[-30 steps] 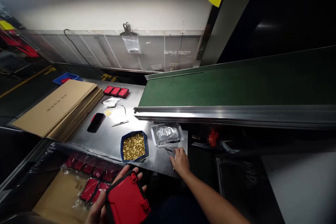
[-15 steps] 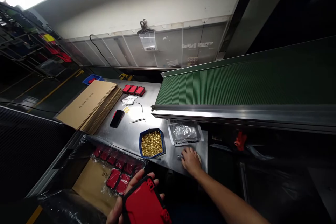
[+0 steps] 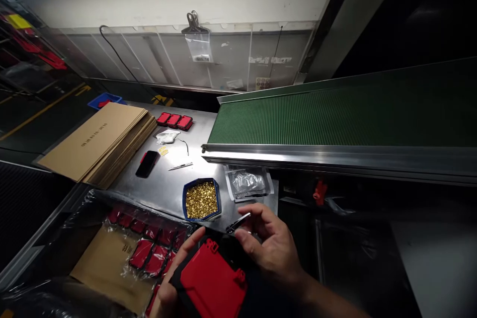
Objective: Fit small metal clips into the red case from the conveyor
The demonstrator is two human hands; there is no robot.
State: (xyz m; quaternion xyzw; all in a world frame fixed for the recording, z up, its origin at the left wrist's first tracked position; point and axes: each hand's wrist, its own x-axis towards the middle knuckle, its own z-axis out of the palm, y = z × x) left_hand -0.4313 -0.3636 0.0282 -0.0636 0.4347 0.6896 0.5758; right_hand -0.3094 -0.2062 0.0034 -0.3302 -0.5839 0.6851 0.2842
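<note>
Lifted off the steel bench, right hand (image 3: 274, 246) pinches slim metal tweezers (image 3: 238, 222) just above the left hand (image 3: 175, 283)'s gripped red plastic cover (image 3: 212, 285).

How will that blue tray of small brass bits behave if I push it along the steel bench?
The blue tray would probably slide easily, since the steel bench looks smooth and shiny. It is likely heavy for its size, heaped with brass bits. They lie loose near the rim, so a jerky push may spill some.
</note>
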